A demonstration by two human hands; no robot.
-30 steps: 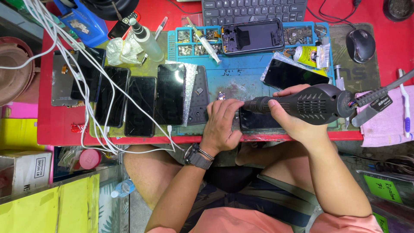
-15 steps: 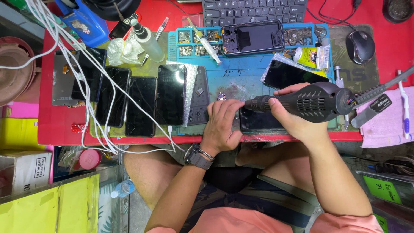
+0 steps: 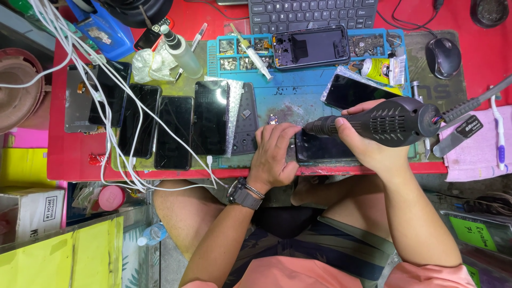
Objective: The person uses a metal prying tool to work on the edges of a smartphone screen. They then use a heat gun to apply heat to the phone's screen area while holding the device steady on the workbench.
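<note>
Your right hand has its fingers wrapped tight around a black rotary tool, lying level with its tip pointing left. Your left hand lies flat, fingers pressed together, pinning down a dark phone at the counter's front edge; the tool's tip sits just above your knuckles. A blue work mat lies under the phone. Left of your hand, a row of black phones lies side by side, white cables draped across them. A keyboard and mouse sit at the back.

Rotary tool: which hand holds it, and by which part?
The right hand grips the black rotary tool around its ribbed body, behind the narrow nose.
</note>
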